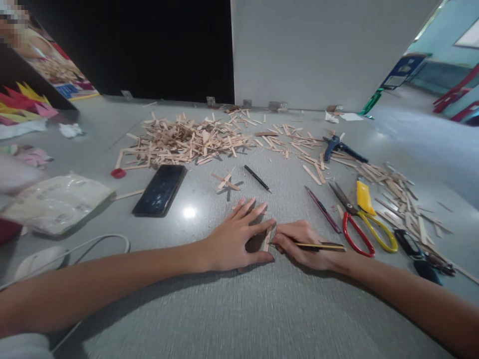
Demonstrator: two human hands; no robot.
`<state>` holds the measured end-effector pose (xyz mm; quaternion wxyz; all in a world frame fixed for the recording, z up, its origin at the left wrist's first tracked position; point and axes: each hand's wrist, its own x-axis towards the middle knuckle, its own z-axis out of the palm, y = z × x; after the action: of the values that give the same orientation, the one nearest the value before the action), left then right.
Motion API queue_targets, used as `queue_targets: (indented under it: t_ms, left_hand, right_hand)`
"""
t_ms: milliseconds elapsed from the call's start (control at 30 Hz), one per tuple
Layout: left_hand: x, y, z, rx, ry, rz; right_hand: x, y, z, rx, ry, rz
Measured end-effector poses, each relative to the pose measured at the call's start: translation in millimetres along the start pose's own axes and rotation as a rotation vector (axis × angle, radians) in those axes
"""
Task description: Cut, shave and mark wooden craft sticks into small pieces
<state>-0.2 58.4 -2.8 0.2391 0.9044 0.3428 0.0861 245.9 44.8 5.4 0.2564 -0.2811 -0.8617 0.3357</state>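
My left hand (235, 237) lies spread on the grey table, its index finger and thumb at the two ends of a short wooden stick (267, 240). Part of another stick shows under its fingers. Closed around a yellow and black pencil (322, 246), my right hand (299, 243) rests just right of the stick, with the pencil's tip at the stick's edge. Beyond my left hand are a few crossed sticks (226, 182) and a black pen (257, 178). A dark red pen (322, 209) lies beyond my right hand.
A pile of wooden sticks (187, 139) spreads before the upright partition (299, 55). The phone (160, 190) and plastic bag (60, 202) lie left. Right are scissors (359, 224), a yellow cutter (364, 197), blue clippers (339, 145) and more sticks (404, 199). A person is at far left.
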Motion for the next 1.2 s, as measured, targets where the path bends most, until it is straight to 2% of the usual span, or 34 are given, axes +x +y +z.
queue_targets:
  t_ms: [633,1200]
  left_hand:
    - [-0.5,-1.9,2.4,0.006,0.013,0.011]
    - [0.5,3.9,-3.0,0.019,-0.024,-0.008]
  right_hand:
    - [1.4,-2.6,-1.0,0.01,-0.009,0.018]
    - [2.2,-3.1,-1.1,0.021,-0.009,0.021]
